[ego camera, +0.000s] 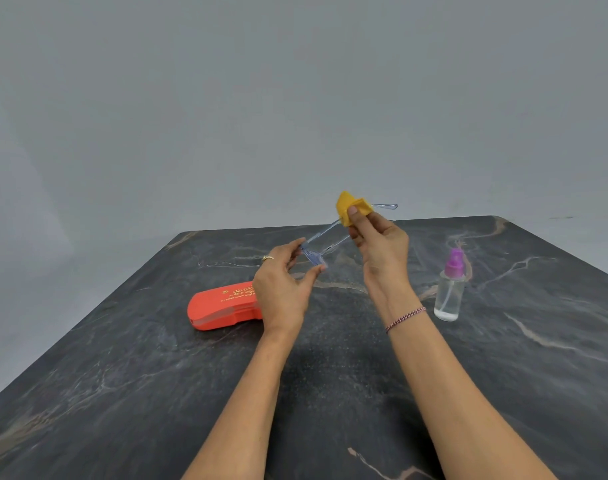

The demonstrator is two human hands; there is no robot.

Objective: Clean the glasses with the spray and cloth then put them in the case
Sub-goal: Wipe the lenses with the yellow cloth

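Note:
Clear-framed glasses (321,242) are held up above the dark table. My left hand (283,289) pinches their near end between thumb and fingers. My right hand (378,242) grips a folded yellow cloth (351,206) wrapped around one temple arm of the glasses; the arm's tip pokes out to the right. The orange glasses case (222,308) lies shut on the table to the left, partly behind my left hand. A clear spray bottle with a purple nozzle (450,289) stands upright to the right of my right wrist.
The dark marble-patterned table (157,375) reaches a far edge just behind the hands and a left edge running diagonally. A plain grey wall stands behind. A ring is on my left hand and a bracelet on my right wrist.

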